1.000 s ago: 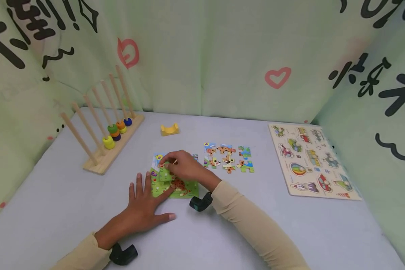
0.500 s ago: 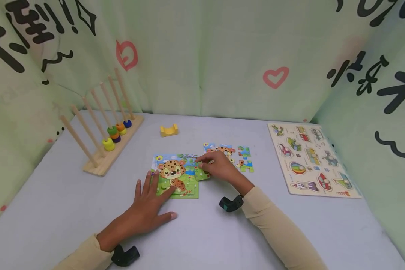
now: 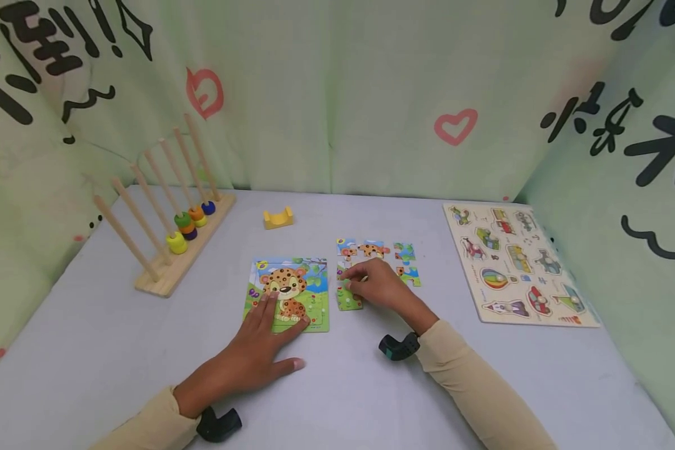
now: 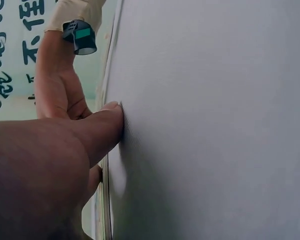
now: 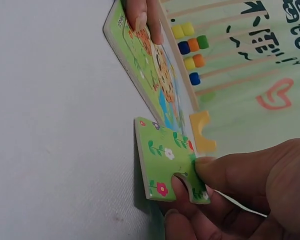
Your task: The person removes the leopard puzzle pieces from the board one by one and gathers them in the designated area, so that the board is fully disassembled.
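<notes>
My left hand [image 3: 253, 356] rests with its fingers spread on the lower part of a leopard jigsaw board [image 3: 319, 312] on the white table. The leopard picture shows above the fingertips. To the right of the board, my right hand [image 3: 384, 286] pinches a green jigsaw piece [image 5: 162, 160] printed with flowers between thumb and fingers. In the right wrist view this piece is tilted, its notched side toward the hand. Behind the right hand lie loose jigsaw pieces [image 3: 374, 250], partly hidden by it. The left wrist view shows mostly the left thumb [image 4: 102, 127] and the tabletop.
A wooden peg stand [image 3: 171, 275] with coloured rings is at the back left. Near it stands a yellow arched block [image 3: 278, 218]. At the right lies a wooden picture board [image 3: 514, 269]. Printed curtains [image 3: 382, 94] enclose the table's back and sides.
My right hand has carried the green jigsaw piece from above the board to the right, beside the loose pieces. The left hand has slid slightly right on the board.
</notes>
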`<action>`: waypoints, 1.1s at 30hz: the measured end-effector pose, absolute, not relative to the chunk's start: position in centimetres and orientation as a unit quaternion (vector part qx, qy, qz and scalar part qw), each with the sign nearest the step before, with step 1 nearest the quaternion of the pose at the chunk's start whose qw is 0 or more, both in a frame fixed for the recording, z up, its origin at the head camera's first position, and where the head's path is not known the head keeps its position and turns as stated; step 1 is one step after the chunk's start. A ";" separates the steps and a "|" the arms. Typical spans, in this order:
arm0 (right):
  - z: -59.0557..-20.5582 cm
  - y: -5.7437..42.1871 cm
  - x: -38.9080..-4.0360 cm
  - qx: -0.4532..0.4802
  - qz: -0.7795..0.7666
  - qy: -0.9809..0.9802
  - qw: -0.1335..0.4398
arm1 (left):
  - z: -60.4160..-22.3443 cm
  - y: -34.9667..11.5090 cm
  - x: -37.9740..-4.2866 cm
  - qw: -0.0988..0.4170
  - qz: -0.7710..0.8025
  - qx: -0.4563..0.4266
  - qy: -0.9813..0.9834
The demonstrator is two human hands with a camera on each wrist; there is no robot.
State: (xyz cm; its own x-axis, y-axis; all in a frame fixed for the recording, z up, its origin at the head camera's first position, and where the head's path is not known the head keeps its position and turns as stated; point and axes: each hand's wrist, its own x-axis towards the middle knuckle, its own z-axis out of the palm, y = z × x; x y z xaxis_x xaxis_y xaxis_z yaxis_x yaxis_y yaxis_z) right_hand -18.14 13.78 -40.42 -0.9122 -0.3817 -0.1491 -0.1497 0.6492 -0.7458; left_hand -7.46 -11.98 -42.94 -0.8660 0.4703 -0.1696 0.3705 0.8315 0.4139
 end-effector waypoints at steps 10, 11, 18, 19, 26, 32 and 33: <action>-40.2 13.3 -17.8 -0.129 -0.294 0.940 0.116 | -42.7 -11.9 -7.6 0.131 0.201 0.214 0.947; -40.2 13.2 -17.8 -0.128 -0.282 0.945 0.107 | -42.8 -11.8 -7.7 0.130 0.200 0.212 0.948; -39.5 12.1 -17.6 -0.148 -0.269 0.950 0.060 | -42.9 -11.6 -7.6 0.127 0.197 0.197 0.952; -39.4 11.9 -17.6 -0.155 -0.279 0.946 0.062 | -42.9 -11.6 -7.6 0.127 0.195 0.197 0.952; -39.3 9.2 -17.4 -0.226 -0.344 0.902 0.130 | -42.8 -11.6 -7.7 0.133 0.194 0.205 0.950; -39.3 6.6 -17.3 -0.267 -0.374 0.869 0.181 | -42.5 -11.6 -7.6 0.132 0.188 0.208 0.951; -39.3 6.2 -17.3 -0.271 -0.378 0.865 0.187 | -42.5 -11.7 -7.6 0.132 0.188 0.208 0.951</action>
